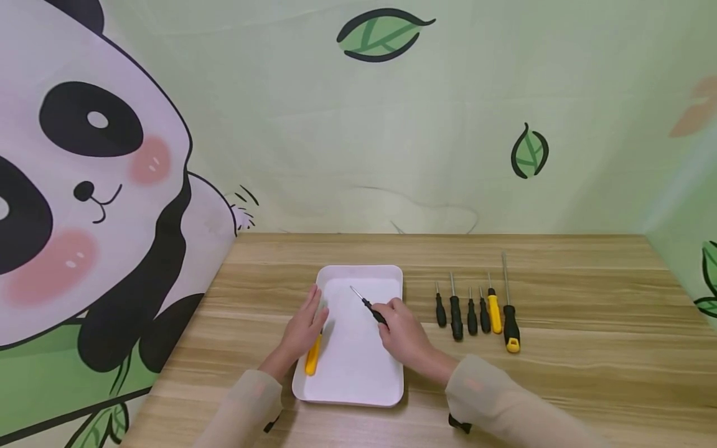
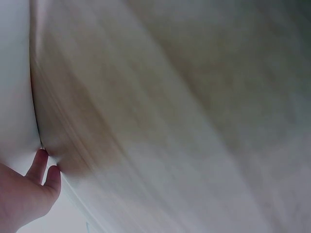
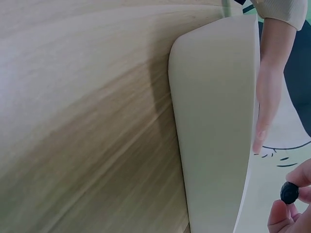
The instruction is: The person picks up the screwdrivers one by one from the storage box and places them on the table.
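Note:
A white rectangular tray (image 1: 358, 376) lies on the table. My right hand (image 1: 407, 335) is over its right side and pinches a small black-handled screwdriver (image 1: 374, 312), its metal shaft slanting up and left above the tray. In the right wrist view, the round black handle end (image 3: 289, 192) shows between thumb and fingers. With fingers straight, my left hand (image 1: 302, 326) rests at the tray's left rim, and in the left wrist view its fingertips (image 2: 38, 167) are near the tray wall (image 2: 14, 97). Inside the tray, a yellow-handled tool (image 1: 313, 358) lies along the left side, its upper part hidden by that hand.
Right of the tray, several screwdrivers stand in a row, tips pointing away: black-handled ones (image 1: 456, 318), a yellow-handled one (image 1: 495, 313) and a long black one with a yellow end (image 1: 510, 330). Behind the wooden table (image 1: 588, 298) hangs a panda-print backdrop (image 1: 448, 93).

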The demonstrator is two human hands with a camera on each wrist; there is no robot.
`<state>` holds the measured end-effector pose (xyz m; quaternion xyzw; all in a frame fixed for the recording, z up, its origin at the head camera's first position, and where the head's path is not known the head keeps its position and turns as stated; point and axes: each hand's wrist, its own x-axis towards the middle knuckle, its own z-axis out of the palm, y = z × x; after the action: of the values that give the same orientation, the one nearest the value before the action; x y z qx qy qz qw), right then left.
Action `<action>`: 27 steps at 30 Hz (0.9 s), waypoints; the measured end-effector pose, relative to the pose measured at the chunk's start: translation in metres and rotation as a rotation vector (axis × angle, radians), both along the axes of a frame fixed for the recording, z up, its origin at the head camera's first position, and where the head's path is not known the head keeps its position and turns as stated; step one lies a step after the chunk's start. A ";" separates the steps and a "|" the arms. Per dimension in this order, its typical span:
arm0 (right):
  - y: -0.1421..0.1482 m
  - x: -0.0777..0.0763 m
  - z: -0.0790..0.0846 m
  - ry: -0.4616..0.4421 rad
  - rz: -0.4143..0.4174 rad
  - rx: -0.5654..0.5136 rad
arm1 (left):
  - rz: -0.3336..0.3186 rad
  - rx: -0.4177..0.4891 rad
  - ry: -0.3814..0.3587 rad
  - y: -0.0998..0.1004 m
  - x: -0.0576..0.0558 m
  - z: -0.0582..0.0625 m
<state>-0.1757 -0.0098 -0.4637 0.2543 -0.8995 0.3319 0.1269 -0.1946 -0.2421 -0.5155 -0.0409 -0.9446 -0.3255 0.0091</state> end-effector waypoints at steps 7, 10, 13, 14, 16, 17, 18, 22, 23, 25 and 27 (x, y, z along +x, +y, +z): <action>0.007 0.000 0.002 -0.035 -0.005 -0.021 | 0.003 -0.010 -0.006 0.000 0.000 -0.001; 0.010 0.000 0.001 -0.029 -0.013 -0.028 | 0.004 -0.006 -0.004 0.000 0.000 -0.001; 0.014 0.000 0.000 -0.020 -0.021 -0.039 | 0.004 -0.004 -0.001 0.000 -0.001 -0.001; 0.015 0.000 0.000 -0.019 -0.024 -0.040 | 0.004 -0.005 0.000 0.000 -0.001 -0.001; 0.017 0.000 0.000 -0.026 -0.029 -0.050 | 0.005 -0.007 0.000 0.000 -0.001 -0.001; 0.018 0.000 0.000 -0.031 -0.032 -0.054 | 0.006 -0.008 -0.002 0.000 -0.001 0.000; 0.019 0.000 0.000 -0.036 -0.036 -0.057 | 0.008 -0.008 -0.004 0.000 -0.001 0.000; 0.024 0.001 0.001 -0.041 -0.043 -0.080 | 0.011 -0.011 -0.010 0.001 0.000 0.001; 0.025 0.001 0.000 -0.038 -0.045 -0.084 | 0.011 -0.012 -0.012 0.001 0.000 0.000; 0.027 0.001 0.000 -0.034 -0.055 -0.085 | 0.012 -0.014 -0.014 0.001 0.000 0.000; 0.029 0.001 -0.001 -0.035 -0.068 -0.088 | 0.013 -0.012 -0.012 0.001 -0.001 0.000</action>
<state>-0.1750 0.0193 -0.4649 0.2119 -0.8943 0.3709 0.1336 -0.1953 -0.2413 -0.5160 -0.0331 -0.9469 -0.3198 0.0052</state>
